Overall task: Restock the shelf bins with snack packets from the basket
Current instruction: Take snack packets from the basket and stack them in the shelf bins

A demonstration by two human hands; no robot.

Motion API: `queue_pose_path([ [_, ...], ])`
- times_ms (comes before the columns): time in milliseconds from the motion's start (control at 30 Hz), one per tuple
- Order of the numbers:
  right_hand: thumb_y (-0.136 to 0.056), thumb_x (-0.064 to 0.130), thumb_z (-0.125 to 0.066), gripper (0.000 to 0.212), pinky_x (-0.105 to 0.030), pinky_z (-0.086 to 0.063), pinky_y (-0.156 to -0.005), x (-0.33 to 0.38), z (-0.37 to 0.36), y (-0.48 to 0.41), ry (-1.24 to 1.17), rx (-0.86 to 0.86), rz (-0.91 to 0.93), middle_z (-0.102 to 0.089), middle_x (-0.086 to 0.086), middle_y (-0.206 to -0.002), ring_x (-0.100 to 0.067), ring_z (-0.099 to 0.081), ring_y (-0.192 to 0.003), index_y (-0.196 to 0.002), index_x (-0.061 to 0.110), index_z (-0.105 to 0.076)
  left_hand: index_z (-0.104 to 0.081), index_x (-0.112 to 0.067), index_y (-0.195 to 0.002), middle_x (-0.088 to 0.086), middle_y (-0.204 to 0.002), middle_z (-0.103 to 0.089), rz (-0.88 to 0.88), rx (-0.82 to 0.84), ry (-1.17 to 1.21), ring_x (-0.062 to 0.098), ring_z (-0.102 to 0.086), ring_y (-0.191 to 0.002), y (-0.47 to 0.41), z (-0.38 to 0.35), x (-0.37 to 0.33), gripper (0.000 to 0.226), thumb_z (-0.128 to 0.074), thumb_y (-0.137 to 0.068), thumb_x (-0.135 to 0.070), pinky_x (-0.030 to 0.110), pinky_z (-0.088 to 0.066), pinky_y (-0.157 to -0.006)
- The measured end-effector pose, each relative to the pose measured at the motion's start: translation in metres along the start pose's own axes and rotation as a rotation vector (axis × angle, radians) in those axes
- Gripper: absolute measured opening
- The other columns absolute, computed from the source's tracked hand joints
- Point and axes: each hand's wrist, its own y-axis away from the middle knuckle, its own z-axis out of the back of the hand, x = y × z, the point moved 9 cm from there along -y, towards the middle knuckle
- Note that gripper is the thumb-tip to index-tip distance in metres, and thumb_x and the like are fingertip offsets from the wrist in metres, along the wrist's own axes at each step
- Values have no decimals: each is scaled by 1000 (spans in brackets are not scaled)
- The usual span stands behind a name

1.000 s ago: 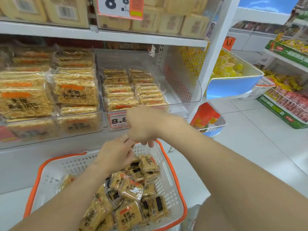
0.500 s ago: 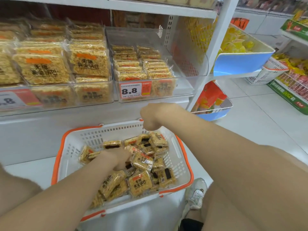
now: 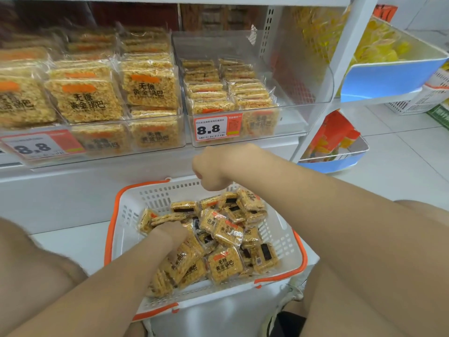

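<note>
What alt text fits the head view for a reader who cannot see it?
A person's left hand digs into snack packets piled in a white, orange-rimmed basket, while the right hand hovers over its far rim. Beyond, clear shelf bins hold similar packets behind 8.8 price tags.

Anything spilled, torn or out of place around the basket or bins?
Nothing stands out. The snack packets lie jumbled but all inside the basket, and the stacks in the shelf bins sit tidy.

Price tag (image 3: pixel 217 128) on shelf bin (image 3: pixel 303 110): 8.8. Snack packets (image 3: pixel 224 263): 无糖黄金锅巴.
</note>
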Motion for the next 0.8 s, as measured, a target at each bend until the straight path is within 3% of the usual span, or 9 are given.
queue_pose_path([
  [100, -102, 18, -48, 26, -32, -42, -59, 1, 4, 1, 32, 22, 26, -64, -6, -105, -23, -56, -77, -122, 12, -63, -63, -8, -118, 5, -105, -63, 13, -114, 32, 19, -59, -85, 3, 18, 9, 22, -64, -97, 0, 27, -49, -70],
  [233, -99, 14, -47, 14, -32, -41, -59, -14, 10, 6, 27, 43, -21, -56, -2, -85, -23, -48, -67, -91, 12, -58, -60, -26, -102, -5, -110, -64, -78, -168, 289, 16, -63, -95, 18, 59, 18, 32, -58, -86, 1, 30, -55, -79],
  [333, -93, 18, -48, 33, -41, -60, -87, -32, 9, 12, 46, 115, -69, -71, -2, -114, -28, -70, -101, -117, 13, -68, -69, -32, -106, -17, -116, -69, -212, -201, 503, 1, -66, -106, 47, 96, 11, 37, -65, -87, 0, 30, -55, -93],
  [433, -87, 20, -56, 41, -47, -60, -93, -48, 9, 18, 115, 153, -82, -72, -1, -124, -27, -70, -110, -125, 20, -72, -72, -34, -109, -20, -127, -66, -303, -250, 692, -18, -62, -85, 81, 129, 0, 46, -63, -89, 6, 19, -51, -78],
  [500, -85, 28, -72, 44, -47, -59, -94, -57, 10, 22, 145, 147, -88, -69, -1, -129, -27, -68, -114, -129, 23, -70, -75, -38, -106, -21, -130, -66, -351, -317, 799, -13, -62, -106, 98, 148, -2, 50, -64, -88, 7, 27, -52, -93],
  [567, -81, 42, -84, 65, -48, -57, -98, -62, 12, 27, 131, 132, -78, -64, 0, -138, -28, -65, -120, -140, 27, -62, -76, -33, -105, -20, -129, -70, -412, -364, 923, -1, -62, -124, 112, 161, -2, 49, -65, -88, 11, 38, -51, -105],
  [633, -77, 53, -87, 87, -48, -51, -106, -64, 14, 34, 105, 104, -62, -54, 3, -150, -28, -58, -130, -152, 32, -48, -75, -21, -106, -13, -127, -74, -466, -419, 1051, 7, -67, -123, 125, 173, -2, 43, -62, -91, 18, 41, -55, -103],
  [700, -77, 60, -85, 91, -46, -47, -110, -67, 17, 42, 46, 72, -62, -50, 6, -152, -26, -54, -134, -154, 35, -43, -73, -9, -103, -5, -126, -75, -524, -473, 1173, 18, -73, -114, 137, 183, -4, 35, -60, -92, 22, 41, -59, -96],
  [800, -74, 57, -89, 78, -39, -59, -92, -73, 20, 52, -121, 35, -40, -67, 4, -126, -19, -71, -107, -140, 32, -56, -68, -12, -86, 5, -121, -75, -596, -517, 1359, 32, -73, -104, 147, 187, -8, 40, -61, -87, 27, 43, -61, -88],
])
